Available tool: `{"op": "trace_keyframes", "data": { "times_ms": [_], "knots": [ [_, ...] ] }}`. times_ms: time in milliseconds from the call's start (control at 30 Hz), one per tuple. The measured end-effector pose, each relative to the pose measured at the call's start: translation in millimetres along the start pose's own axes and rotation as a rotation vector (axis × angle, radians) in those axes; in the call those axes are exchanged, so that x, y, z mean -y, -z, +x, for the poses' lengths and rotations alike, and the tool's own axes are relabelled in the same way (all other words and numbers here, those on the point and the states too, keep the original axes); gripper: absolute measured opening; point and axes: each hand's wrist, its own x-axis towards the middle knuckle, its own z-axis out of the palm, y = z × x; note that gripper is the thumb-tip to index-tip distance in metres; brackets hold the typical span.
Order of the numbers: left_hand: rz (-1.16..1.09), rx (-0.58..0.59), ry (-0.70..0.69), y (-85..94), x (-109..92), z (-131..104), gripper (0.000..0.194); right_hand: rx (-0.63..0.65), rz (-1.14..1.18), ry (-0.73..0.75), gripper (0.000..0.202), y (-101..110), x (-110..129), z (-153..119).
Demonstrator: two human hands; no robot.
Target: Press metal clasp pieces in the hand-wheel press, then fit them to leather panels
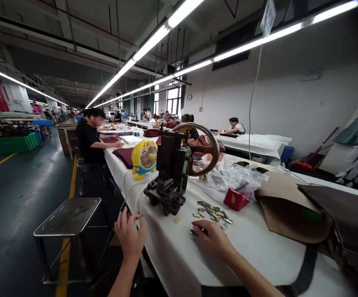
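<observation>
My left hand (pixel 131 235) is raised off the table's left edge, fingers apart and curved, with nothing visible in it. On the white tabletop, my right hand (pixel 211 238) has its fingers bent together over a small shiny metal piece (pixel 192 232). Just beyond it lies a loose pile of small metal hardware pieces (pixel 214 212), some brass-coloured and some silver. Ahead, between my hands, stands a dark hand press (pixel 169 173) with a large brown handwheel (pixel 217 154). A small tan scrap (pixel 178 219) lies near the press's base.
A yellow toy-shaped fan (pixel 146 159) stands left of the press, beside stacked maroon pieces (pixel 125 157). To the right are a red box (pixel 236 199), clear plastic bags (pixel 228 175) and a brown paper bag (pixel 290 206). A metal stool (pixel 69 214) stands left; co-workers sit farther along.
</observation>
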Motion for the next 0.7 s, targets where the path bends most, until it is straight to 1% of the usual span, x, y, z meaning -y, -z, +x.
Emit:
{"op": "trace_keyframes", "data": {
  "times_ms": [33, 100, 200, 267, 333, 400, 467, 700],
  "knots": [
    [0.017, 0.003, -0.006, 2.8, 2, -4, 0.024, 0.014, 0.000, 0.004, 0.042, -3, -1, 0],
    [-0.014, 0.044, -0.037, -0.3, -6, -2, 0.028, 0.034, -0.017, 0.017, 0.041, -9, -2, 3],
    [-0.091, 0.112, -0.088, -19.2, -35, 21, 0.031, 0.047, -0.035, 0.027, 0.041, -12, -1, 4],
    [-0.106, 0.126, -0.100, -33.5, -54, 39, 0.030, 0.045, -0.023, 0.037, 0.042, -11, -1, 2],
    [-0.092, 0.122, -0.095, -44.8, -67, 52, 0.028, 0.048, -0.007, 0.044, 0.042, -10, -3, 0],
    [-0.073, 0.117, -0.074, -51.9, -72, 59, 0.025, 0.052, -0.002, 0.040, 0.042, -10, -5, -1],
    [-0.067, 0.119, -0.048, -55.1, -74, 61, 0.021, 0.058, -0.010, 0.029, 0.041, -10, -5, 0],
    [-0.062, 0.148, 0.005, -56.8, -78, 65, 0.013, 0.083, -0.025, 0.018, 0.040, -8, 0, 3]
  ]
}}
